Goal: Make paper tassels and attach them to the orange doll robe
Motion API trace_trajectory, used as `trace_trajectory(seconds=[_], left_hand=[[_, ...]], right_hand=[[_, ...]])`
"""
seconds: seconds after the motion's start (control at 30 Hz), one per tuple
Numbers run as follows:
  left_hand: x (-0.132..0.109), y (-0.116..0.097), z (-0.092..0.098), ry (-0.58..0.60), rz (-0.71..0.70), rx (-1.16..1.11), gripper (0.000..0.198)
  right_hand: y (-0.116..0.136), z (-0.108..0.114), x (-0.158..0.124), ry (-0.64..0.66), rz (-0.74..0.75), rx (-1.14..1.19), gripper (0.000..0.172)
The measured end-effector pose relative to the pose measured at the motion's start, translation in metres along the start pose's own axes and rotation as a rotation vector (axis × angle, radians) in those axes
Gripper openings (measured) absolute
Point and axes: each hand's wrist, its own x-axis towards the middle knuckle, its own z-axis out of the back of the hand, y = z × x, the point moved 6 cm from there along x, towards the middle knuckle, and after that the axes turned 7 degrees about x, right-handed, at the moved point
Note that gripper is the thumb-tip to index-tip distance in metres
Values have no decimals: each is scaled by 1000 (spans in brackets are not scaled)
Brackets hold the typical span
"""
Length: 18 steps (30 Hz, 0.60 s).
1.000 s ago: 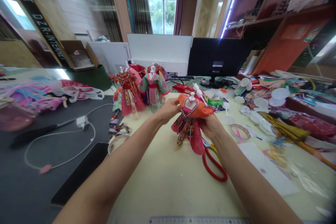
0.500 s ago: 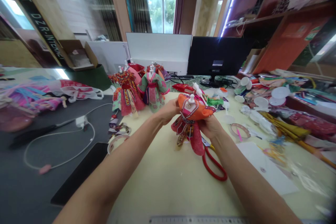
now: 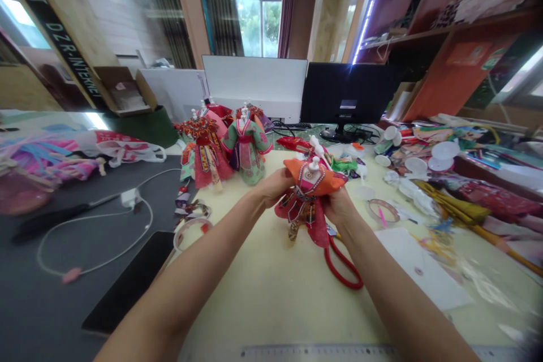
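Between my two hands is a headless doll [image 3: 311,184] in an orange top with beaded trim and a red skirt. My left hand [image 3: 278,185] grips its left side, fingers partly hidden behind the orange cloth. On the other side my right hand [image 3: 337,205] closes on the doll's sleeve and back, its fingertips out of sight. Below my right wrist lie red-handled scissors [image 3: 343,268], partly covered by the doll and my arm. Two similar dressed dolls, one in green [image 3: 247,144] and one in red [image 3: 207,150], stand farther back to the left.
A roll of tape [image 3: 384,211] and a white sheet [image 3: 419,268] lie to the right, beside heaped fabric [image 3: 479,192]. A monitor [image 3: 350,93] stands behind. At left are a white cable [image 3: 148,209] and a black tablet-like slab [image 3: 136,277]. A ruler [image 3: 314,350] lies along the near edge.
The doll has turned slightly in my hands, so its beaded front collar faces me more and sits more upright. Both hands keep their hold. The view has shifted a little.
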Motion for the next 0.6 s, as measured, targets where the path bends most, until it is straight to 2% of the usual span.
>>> trace_trajectory(seconds=[0.13,0.3,0.33,0.43,0.47,0.53,0.6], left_hand=[[-10,-7,6,-227,-104,34,34],[-60,-14,15,-672,-250,131,21],[-71,-19,12,-722,-310,270,20],[-90,-23,-5,-663,-384,508,28],[-95,-23,-8,-677,-393,543,33],[-109,-29,-8,-813,-481,634,41],[-126,-43,-16,-934,-695,836,46]], right_hand=[[-2,4,-4,-77,84,-26,26],[-2,0,-15,-141,198,-105,23],[0,-3,-18,-152,225,-152,20],[8,-14,-31,-170,276,-295,10],[10,-18,-35,-173,281,-327,8],[13,-23,-42,-184,292,-369,8],[14,-27,-46,-186,305,-416,10]])
